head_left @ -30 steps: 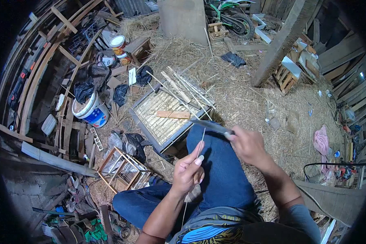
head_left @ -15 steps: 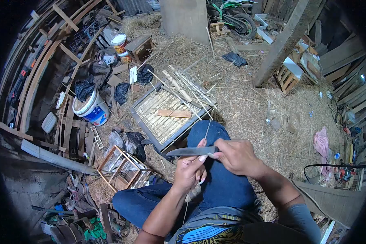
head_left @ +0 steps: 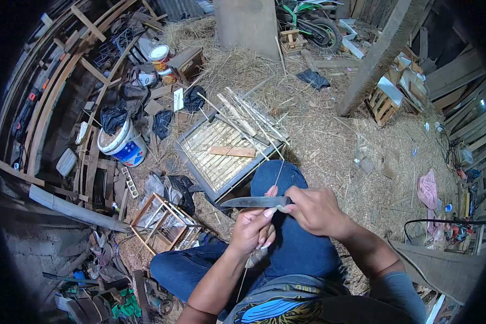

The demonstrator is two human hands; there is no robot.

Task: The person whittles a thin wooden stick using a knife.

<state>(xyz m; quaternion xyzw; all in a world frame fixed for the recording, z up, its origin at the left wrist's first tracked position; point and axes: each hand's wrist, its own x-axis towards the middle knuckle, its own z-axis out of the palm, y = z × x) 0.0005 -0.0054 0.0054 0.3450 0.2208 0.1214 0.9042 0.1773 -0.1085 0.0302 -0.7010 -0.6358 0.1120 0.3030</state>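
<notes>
We're seeing the knife (head_left: 248, 202) lying crosswise at the thin strip (head_left: 279, 174), with the right hand (head_left: 316, 209) holding its handle and the left hand (head_left: 252, 231) sitting left of that, nearer the body, with the strip running through it. Ahead and left, the slatted box (head_left: 216, 175) is sitting beyond the knee (head_left: 299, 178); a wood block (head_left: 232, 152) is lying on top, and sticks (head_left: 240, 116) are resting across its far right part. We're placing the cage (head_left: 162, 237) nearer, left of the left hand, and the bucket (head_left: 129, 151) farther left. Right side: a cloth (head_left: 427, 189) is lying near the edge, and a post (head_left: 375, 59) is standing farther back.
</notes>
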